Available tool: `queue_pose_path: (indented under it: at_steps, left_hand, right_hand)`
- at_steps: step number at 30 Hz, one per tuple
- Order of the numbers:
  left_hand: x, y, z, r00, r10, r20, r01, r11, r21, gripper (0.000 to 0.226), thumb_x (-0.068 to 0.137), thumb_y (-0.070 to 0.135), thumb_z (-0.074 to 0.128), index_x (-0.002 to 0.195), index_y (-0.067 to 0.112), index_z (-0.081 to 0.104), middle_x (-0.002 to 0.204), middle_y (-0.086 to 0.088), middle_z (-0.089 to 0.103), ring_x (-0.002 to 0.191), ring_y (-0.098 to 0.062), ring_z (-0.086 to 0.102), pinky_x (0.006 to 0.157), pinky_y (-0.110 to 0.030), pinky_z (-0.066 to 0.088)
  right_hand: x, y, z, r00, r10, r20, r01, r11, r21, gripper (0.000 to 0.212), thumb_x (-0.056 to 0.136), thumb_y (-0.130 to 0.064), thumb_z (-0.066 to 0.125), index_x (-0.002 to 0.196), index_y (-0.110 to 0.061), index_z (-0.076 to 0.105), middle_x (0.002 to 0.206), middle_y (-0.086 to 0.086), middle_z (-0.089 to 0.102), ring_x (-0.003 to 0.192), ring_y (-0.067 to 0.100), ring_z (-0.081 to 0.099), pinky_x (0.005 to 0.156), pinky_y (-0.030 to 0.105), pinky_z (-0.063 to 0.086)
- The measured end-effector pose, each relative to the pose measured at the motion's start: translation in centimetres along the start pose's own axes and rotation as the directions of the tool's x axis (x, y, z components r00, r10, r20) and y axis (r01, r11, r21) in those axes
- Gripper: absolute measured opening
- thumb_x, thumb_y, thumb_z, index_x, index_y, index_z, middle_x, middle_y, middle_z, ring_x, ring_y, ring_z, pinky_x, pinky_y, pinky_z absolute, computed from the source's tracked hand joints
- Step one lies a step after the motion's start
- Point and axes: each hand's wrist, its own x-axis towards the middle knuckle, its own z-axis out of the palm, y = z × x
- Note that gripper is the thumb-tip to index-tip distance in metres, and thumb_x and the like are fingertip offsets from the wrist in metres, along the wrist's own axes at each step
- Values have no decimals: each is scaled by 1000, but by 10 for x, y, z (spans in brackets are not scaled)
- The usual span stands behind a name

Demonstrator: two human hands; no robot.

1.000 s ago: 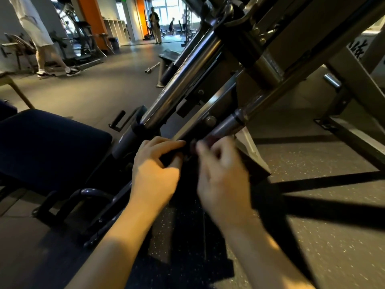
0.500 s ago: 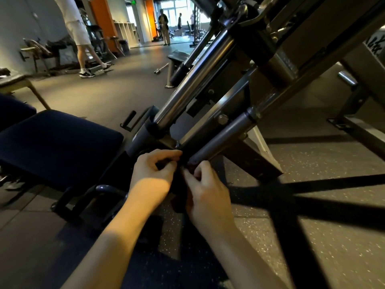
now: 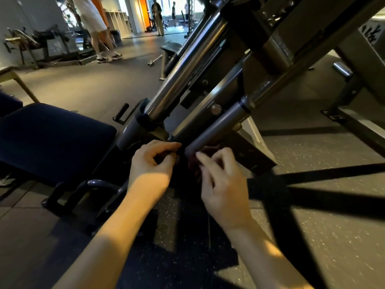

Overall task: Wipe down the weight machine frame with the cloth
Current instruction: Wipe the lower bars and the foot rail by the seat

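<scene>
The weight machine frame [image 3: 216, 128] slopes down from the upper right as grey tubes and a chrome rail [image 3: 187, 65], ending just above my hands. A dark cloth [image 3: 188, 163] sits in shadow between my hands at the lower end of the grey tube, and its outline is hard to make out. My left hand [image 3: 152, 165] pinches the cloth with curled fingers at the tube's left side. My right hand [image 3: 223, 184] pinches it from the right, fingertips just under the tube's end.
A dark blue padded seat [image 3: 52, 138] stands close on the left over a curved black base bar [image 3: 98, 184]. A machine foot [image 3: 358, 124] lies at right. Farther back, a barbell [image 3: 155, 60] lies on the floor and a person [image 3: 93, 24] stands.
Both hands have slid down the frame to the lower end of the grey tube. My right hand has drawn slightly away from the left. The person in the background has walked rightward.
</scene>
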Motion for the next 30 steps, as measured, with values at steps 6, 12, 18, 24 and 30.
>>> queue_pose_path:
  at_steps: [6,12,18,24,30]
  left_hand:
    - [-8,19,35,951,286,-119,-223,897,381,37,87,48,72,119,28,72,110,15,64,104,-9,49,87,-30,35]
    - [-8,14,46,893,400,-205,-251,822,510,31,88,37,76,113,19,76,101,1,70,94,-20,54,80,-30,28]
    - [-9,12,47,887,411,-208,-275,834,479,31,88,34,77,114,15,75,101,-2,69,94,-22,54,82,-33,32]
    - [-9,9,49,897,381,-224,-280,883,377,33,88,35,76,115,18,74,103,3,66,95,-17,53,83,-32,34]
    - [-8,7,51,878,414,-240,-302,869,393,33,89,37,76,114,15,75,100,1,67,93,-21,55,81,-40,41]
  right_hand:
    - [13,38,-28,825,487,-286,-453,873,181,21,96,-18,64,116,-13,63,114,3,60,100,-4,56,87,1,38]
    - [21,29,-2,917,337,-213,-323,941,100,25,92,-19,66,115,-14,61,123,2,56,112,9,58,93,22,51]
    - [-28,68,-2,768,603,-217,-602,795,78,22,96,-17,63,116,-21,55,119,-9,47,113,10,55,92,17,49]
    - [5,32,6,757,572,-317,-539,820,194,21,92,-18,64,113,-20,62,122,-3,60,115,4,58,94,15,50]
    - [-2,49,-3,850,460,-257,-450,887,102,16,93,-13,65,109,-14,64,117,-2,59,105,-4,56,87,7,45]
